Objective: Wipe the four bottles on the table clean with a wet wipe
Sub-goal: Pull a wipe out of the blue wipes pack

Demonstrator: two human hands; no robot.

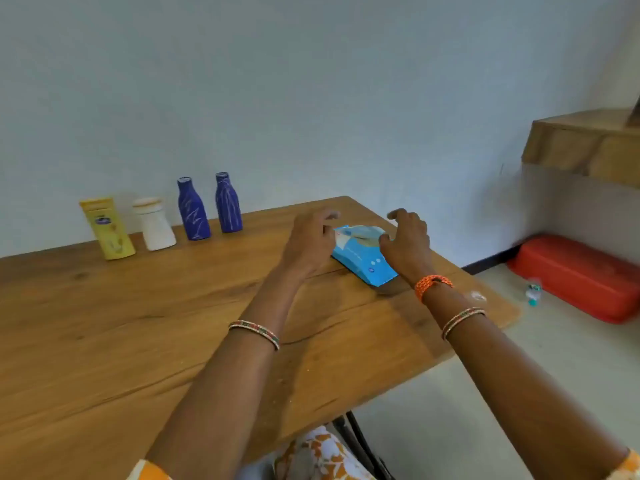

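Note:
Four bottles stand in a row at the table's back left: a yellow bottle (108, 228), a white bottle (155, 224) and two dark blue bottles (193, 209) (228, 202). A blue wet wipe pack (362, 258) lies flat near the table's right side. My left hand (310, 242) sits at the pack's left edge, its curved fingers blurred above the pack's far corner. My right hand (408, 244) covers the pack's right side, thumb on its top and fingers arched above it. Neither hand plainly grips the pack. No loose wipe is visible.
The wooden table (138, 323) ends just right of the pack. On the floor to the right lie a red case (575, 275) and a small bottle (533, 292). A wooden shelf (581, 143) juts from the wall at upper right.

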